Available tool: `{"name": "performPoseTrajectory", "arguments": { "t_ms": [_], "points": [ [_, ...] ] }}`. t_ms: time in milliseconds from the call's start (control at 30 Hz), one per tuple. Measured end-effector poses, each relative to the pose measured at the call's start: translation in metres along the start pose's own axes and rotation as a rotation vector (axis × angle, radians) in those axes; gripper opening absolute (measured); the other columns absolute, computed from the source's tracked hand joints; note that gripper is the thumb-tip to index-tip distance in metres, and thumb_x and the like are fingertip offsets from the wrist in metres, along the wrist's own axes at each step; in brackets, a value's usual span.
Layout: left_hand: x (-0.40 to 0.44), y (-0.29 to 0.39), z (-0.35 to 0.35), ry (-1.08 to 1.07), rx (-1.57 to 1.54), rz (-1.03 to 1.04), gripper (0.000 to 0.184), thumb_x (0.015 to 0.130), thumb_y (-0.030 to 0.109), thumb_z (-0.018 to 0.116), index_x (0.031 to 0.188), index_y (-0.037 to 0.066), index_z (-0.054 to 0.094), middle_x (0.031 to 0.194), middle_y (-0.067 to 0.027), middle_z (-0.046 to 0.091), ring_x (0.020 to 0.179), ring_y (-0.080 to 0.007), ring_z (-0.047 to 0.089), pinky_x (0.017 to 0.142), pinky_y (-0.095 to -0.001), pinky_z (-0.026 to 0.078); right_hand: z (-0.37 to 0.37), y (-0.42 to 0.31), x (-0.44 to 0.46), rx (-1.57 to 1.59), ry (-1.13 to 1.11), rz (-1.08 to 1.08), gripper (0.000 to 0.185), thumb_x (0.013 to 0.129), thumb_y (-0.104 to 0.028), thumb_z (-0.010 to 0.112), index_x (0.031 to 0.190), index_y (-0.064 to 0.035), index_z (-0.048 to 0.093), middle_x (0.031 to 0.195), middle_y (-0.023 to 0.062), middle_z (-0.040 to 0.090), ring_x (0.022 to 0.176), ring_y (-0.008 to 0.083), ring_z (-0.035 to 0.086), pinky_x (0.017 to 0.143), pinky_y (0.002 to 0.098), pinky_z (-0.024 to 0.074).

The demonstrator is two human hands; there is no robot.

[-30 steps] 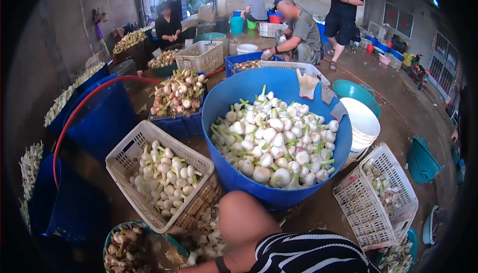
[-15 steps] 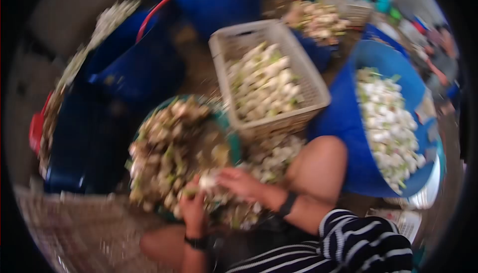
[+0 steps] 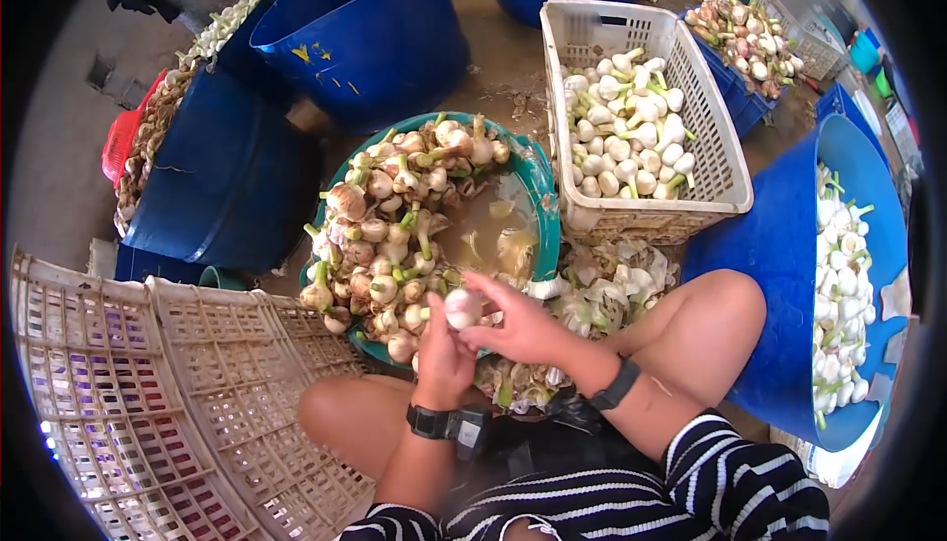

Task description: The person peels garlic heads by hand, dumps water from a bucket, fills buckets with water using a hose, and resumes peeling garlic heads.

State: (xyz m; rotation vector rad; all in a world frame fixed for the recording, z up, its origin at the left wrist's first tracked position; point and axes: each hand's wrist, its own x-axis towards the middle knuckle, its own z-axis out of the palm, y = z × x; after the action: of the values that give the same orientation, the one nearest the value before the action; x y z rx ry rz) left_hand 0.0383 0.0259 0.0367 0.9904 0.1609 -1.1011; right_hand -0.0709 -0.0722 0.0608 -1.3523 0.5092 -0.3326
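Garlic bulb (image 3: 462, 309), white and round, could drop if my left hand (image 3: 444, 359) or right hand (image 3: 525, 327) loosens its pinch on it.

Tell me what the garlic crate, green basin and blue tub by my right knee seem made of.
Crate: matt cream plastic, probably, by its moulded slots. Basin: likely plastic, faintly shiny, coloured evenly along the rim. Tub: smooth, likely plastic too, its thin wall one even blue.

Garlic heap (image 3: 380, 235) lies in tub (image 3: 546, 220), along left and far edges; water (image 3: 498, 217) toward right edge. Crate (image 3: 646, 212) right of tub, bulbs (image 3: 631, 137) inside. Skins (image 3: 617, 283) before crate's near edge. Bucket (image 3: 755, 255) by near right corner.
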Motion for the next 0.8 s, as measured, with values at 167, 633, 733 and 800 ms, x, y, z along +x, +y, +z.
{"name": "performPoseTrajectory", "arguments": {
  "t_ms": [167, 633, 733, 800],
  "points": [
    [-0.012, -0.001, 0.008, 0.183, 0.315, 0.124, 0.041, 0.094, 0.039, 0.037, 0.116, 0.006, 0.047, 0.103, -0.0076, 0.056, 0.089, -0.0152, 0.056, 0.075, -0.0280, 0.047, 0.007, 0.011, 0.009, -0.384, 0.092, -0.166, 0.066, 0.068, -0.021, 0.074, 0.123, -0.0008, 0.045, 0.113, 0.0179, 0.054, 0.101, 0.0276, 0.054, 0.085, 0.0338, 0.0440],
    [-0.013, 0.011, 0.014, 0.086, 0.362, 0.046, 0.024, 0.094, 0.026, 0.038, 0.095, 0.007, 0.052, 0.066, 0.0002, 0.052, 0.046, -0.0059, 0.043, 0.035, -0.0183, 0.027, 0.002, 0.004, -0.013, -1.057, -0.109, -0.395, 0.015, 0.077, -0.019, 0.057, 0.070, -0.0059, 0.053, 0.065, 0.0096, 0.058, 0.065, 0.0274, 0.058, 0.059, 0.0354, 0.0470],
    [-0.012, 0.010, 0.003, 0.008, 0.361, -0.039, 0.025, 0.094, 0.028, 0.038, 0.097, 0.008, 0.054, 0.071, -0.0016, 0.055, 0.054, -0.0100, 0.051, 0.042, -0.0204, 0.036, 0.004, 0.019, -0.010, -1.107, -0.060, -0.352, 0.023, 0.081, -0.023, 0.057, 0.069, -0.0030, 0.056, 0.063, 0.0102, 0.058, 0.050, 0.0234, 0.055, 0.049, 0.0347, 0.0470],
    [-0.009, 0.006, -0.002, -0.045, 0.295, -0.013, 0.028, 0.095, 0.029, 0.038, 0.101, 0.007, 0.054, 0.075, -0.0029, 0.056, 0.058, -0.0106, 0.053, 0.045, -0.0213, 0.039, 0.001, 0.019, 0.000, 0.122, -0.047, 0.507, 0.029, 0.086, -0.025, 0.054, 0.071, -0.0005, 0.054, 0.060, 0.0055, 0.056, 0.047, 0.0163, 0.053, 0.044, 0.0334, 0.0461]
  ]
}}
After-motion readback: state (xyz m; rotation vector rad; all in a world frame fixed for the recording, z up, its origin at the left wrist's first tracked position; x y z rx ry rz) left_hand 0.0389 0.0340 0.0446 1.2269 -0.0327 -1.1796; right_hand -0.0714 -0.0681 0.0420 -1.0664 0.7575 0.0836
